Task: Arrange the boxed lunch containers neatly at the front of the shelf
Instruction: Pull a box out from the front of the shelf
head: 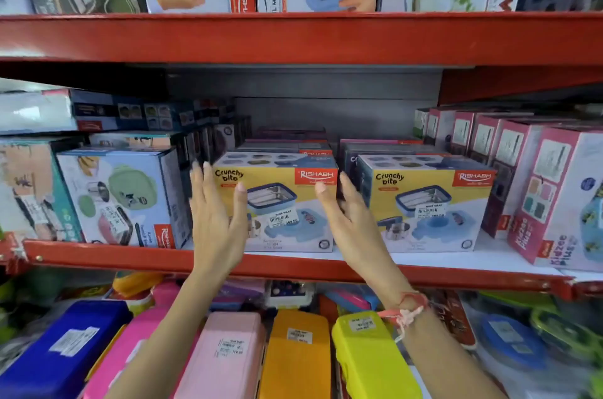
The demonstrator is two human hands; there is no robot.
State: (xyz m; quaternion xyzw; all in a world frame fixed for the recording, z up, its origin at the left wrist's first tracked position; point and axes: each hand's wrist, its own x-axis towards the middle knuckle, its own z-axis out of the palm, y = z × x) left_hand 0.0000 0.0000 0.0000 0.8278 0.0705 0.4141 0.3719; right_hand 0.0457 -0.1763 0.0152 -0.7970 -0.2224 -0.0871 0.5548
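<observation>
Head view shows a red metal shelf (293, 263) stocked with boxed lunch containers. Two yellow "Crunchy bite" boxes stand upright at the front edge, labels facing outward: the left Crunchy bite box (287, 203) near the middle of the shelf, and the right Crunchy bite box (424, 206) just beside it, with a narrow gap between them. More boxes of the same kind are stacked behind both. Left hand (217, 222) is raised in front of the left edge of the left Crunchy bite box, fingers spread and extended upward, palm turned toward the box; contact with the box cannot be confirmed. Right hand (346, 216) is at the right edge of the same box, in the gap between the two, fingers loosely spread and slightly curled; whether it touches the box cannot be told. Neither hand is closed around anything. A red and pink thread band (404, 310) circles the right wrist. A light blue box (124, 199) stands to the left, angled, and pink Kidzee Plus boxes (554, 199) line the right side. Coloured plastic cases (297, 353) lie on the level below.
</observation>
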